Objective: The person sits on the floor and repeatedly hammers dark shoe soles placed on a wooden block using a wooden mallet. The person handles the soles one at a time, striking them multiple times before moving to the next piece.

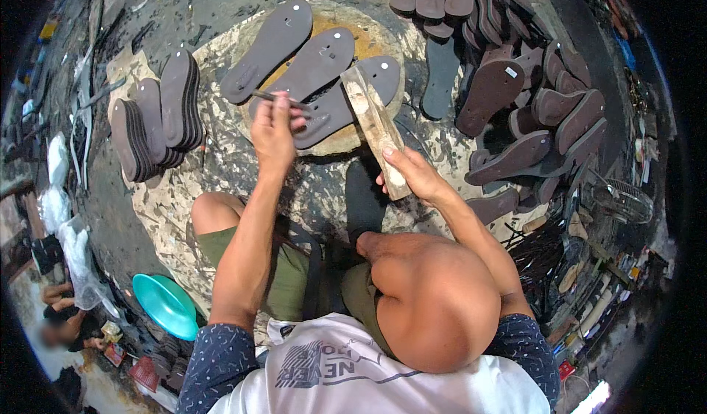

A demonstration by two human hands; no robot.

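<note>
Wooden bar (375, 131) overlaps sole (335, 110); basin (163, 307) left.

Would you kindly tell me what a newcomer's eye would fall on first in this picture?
Probably the three grey-brown soles fanned out on the round work surface before the person. The left hand holds a slim dark tool over them, and the right hand a pale wooden block. The turquoise basin at lower left stands out by its colour.
</note>
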